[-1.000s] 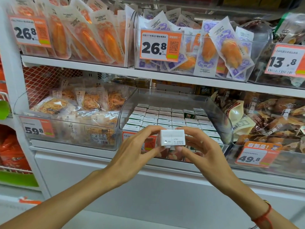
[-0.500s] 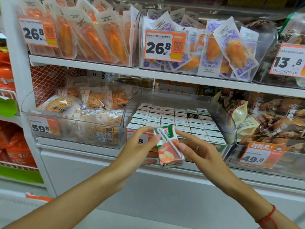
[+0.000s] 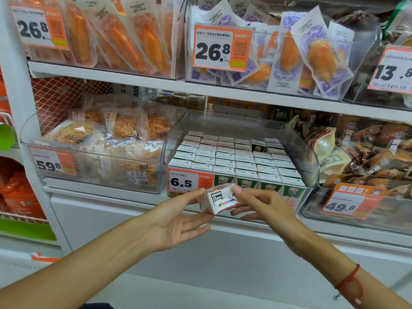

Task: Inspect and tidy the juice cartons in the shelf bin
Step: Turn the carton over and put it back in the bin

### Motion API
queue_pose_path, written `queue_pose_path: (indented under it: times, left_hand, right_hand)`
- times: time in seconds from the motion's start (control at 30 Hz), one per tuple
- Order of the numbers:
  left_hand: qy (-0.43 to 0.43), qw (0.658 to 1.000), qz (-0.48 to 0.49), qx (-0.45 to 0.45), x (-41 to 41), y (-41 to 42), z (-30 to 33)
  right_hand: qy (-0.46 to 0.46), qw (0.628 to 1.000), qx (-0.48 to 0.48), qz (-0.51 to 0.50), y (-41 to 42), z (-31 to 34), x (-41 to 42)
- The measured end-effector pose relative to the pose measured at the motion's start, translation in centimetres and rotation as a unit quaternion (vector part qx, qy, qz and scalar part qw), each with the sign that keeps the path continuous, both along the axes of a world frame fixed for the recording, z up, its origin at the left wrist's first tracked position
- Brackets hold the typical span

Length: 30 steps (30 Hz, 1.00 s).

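A small juice carton is held in front of the shelf bin, its white bottom face with black marks and a colour strip turned toward me. My left hand pinches its left side with thumb and fingers. My right hand grips its right side, thumb on top. Behind stands the clear plastic bin, packed with rows of upright white-topped, green-sided juice cartons. One gap in a back row shows a carton's green side. An orange 6.5 price tag hangs on the bin's front.
A clear bin of shredded snack packs sits to the left and a bin of brown snack bags to the right. The upper shelf holds orange food packs with 26.8 tags. A white cabinet panel lies below the bins.
The carton has been turned in both hands: its white top faced me first, then its green and orange side, and now its bottom. The view has moved closer to the shelf.
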<state>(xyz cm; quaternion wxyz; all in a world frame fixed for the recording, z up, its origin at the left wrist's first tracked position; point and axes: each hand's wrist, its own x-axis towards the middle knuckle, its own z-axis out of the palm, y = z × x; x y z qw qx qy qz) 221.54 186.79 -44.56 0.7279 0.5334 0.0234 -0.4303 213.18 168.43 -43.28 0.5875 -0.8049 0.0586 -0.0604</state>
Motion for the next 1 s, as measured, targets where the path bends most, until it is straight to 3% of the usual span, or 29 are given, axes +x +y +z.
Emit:
queue_pose_path:
  times: [0.13, 0.2, 0.27, 0.33, 0.47, 0.63, 0.7, 0.8, 0.9, 1.0]
  left_hand:
    - [-0.019, 1.0, 0.016, -0.017, -0.1, 0.1, 0.1]
    - [-0.061, 0.997, 0.043, -0.034, -0.3, 0.0, 0.2]
    - [-0.147, 0.985, 0.082, -0.043, -0.4, -0.3, 0.4]
    - [-0.251, 0.962, 0.099, -0.049, -0.6, -0.4, 0.8]
    - [-0.325, 0.938, 0.086, -0.081, -1.1, -0.7, 1.1]
    - [-0.214, 0.969, 0.069, -0.098, -0.1, -0.1, 0.9]
    - [-0.167, 0.98, 0.031, -0.107, 0.4, 0.2, 1.0]
    - [-0.133, 0.985, -0.024, -0.107, 0.7, 0.6, 1.0]
    - [-0.16, 0.983, -0.011, -0.087, 0.8, 0.5, 0.6]
    - [-0.188, 0.979, 0.013, -0.076, 1.0, 0.6, 0.2]
  right_hand:
    - [0.013, 1.0, 0.021, 0.003, 0.0, 0.1, -0.1]
    - [0.026, 0.995, 0.092, 0.027, 0.1, 0.2, 0.0]
    - [0.043, 0.98, 0.189, 0.044, 0.2, 0.4, 0.1]
    - [0.039, 0.974, 0.219, 0.044, 0.3, 0.5, 0.1]
    - [-0.023, 0.99, 0.139, -0.001, 0.6, 0.5, -0.1]
    - [-0.138, 0.986, 0.05, -0.075, 0.8, 0.9, -0.4]
    - [-0.231, 0.961, -0.109, -0.107, 0.5, 0.8, -0.5]
    - [-0.33, 0.879, -0.332, -0.088, 0.0, 0.2, -0.5]
    - [-0.328, 0.85, -0.411, -0.023, 0.0, -0.2, -0.2]
    - [-0.236, 0.906, -0.348, 0.044, -0.1, -0.8, 0.0]
